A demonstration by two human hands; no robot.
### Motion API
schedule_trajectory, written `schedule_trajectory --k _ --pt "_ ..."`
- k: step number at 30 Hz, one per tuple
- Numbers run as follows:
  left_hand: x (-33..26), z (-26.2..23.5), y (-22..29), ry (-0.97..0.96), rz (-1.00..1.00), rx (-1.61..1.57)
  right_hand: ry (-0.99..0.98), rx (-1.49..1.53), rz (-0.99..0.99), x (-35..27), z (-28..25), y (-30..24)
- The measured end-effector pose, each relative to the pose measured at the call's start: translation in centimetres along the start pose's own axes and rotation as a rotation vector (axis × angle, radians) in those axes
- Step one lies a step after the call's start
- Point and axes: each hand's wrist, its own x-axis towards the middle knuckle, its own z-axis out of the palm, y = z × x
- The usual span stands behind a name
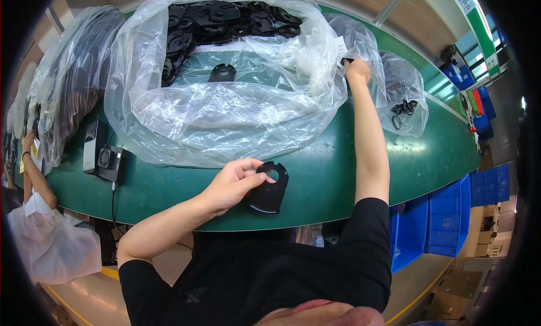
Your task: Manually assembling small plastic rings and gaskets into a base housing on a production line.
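In my left hand (pixel 234 182) is a flat black plate (pixel 269 199) with a round hole and one rounded end, pinched at its edge above the near side of the table. My right hand (pixel 357 72) reaches forward to a clear plastic bag (pixel 360 37) at the far right of the middle. Its fingers are closed, with a bit of something dark at their tips that is too small to name. Between the hands lies a big open clear bag (pixel 197 120). Inside it are a heap of black plates (pixel 211 16) and a single black plate (pixel 222 73) lying apart from them.
A smaller clear bag (pixel 404 81) with black rings (pixel 403 107) lies right of my right forearm. A black-and-grey device (pixel 107 157) with a cable stands at left. Blue bins (pixel 431 222) sit below the right table edge. A co-worker (pixel 48 236) is at far left beside another plastic-covered pile (pixel 73 67).
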Motion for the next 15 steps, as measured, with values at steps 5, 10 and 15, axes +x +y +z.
schedule_trajectory --k 5,10,15 --pt "-0.3 0.1 0.1 -0.017 0.017 0.033 0.180 0.110 -0.275 -2.2 -0.1 1.4" --pt "-0.2 0.4 0.3 0.017 0.058 -0.019 0.432 0.272 -0.525 -4.9 -1.9 4.9" --pt "-0.6 0.0 -0.4 0.101 0.109 -0.038 0.007 0.929 -0.336 -13.8 -8.0 2.9"
